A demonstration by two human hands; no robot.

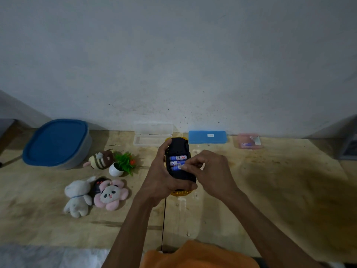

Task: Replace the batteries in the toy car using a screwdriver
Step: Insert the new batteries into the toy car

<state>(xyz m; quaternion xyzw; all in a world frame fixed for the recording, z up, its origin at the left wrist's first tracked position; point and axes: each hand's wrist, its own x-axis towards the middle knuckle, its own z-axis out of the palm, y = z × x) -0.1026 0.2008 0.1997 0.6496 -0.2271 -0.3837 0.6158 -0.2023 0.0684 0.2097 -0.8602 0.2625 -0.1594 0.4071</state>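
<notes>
Just below the middle of the frame, the left hand [161,182] cradles the toy car [180,165] belly-up, fingers curled round its left flank and thumb across its near end (the yellow body peeks out under the black underside). The car's long axis runs away from the person, up the frame, and its battery bay lies open. Three batteries [177,163] sit in that bay side by side, each lying crosswise, left to right in the picture. The right hand [209,171] comes in from the right, so the batteries lie just to its left; its fingertips [185,167] are bunched and pinch at the right end of the nearest cell. That hand is plainly the nearer to the cells, and any seating or lifting would work along the crosswise line. Whether this cell is going in or coming out cannot be told. Farther up, near the wall, a clear plastic case [152,134] lies open. No screwdriver is in view.
</notes>
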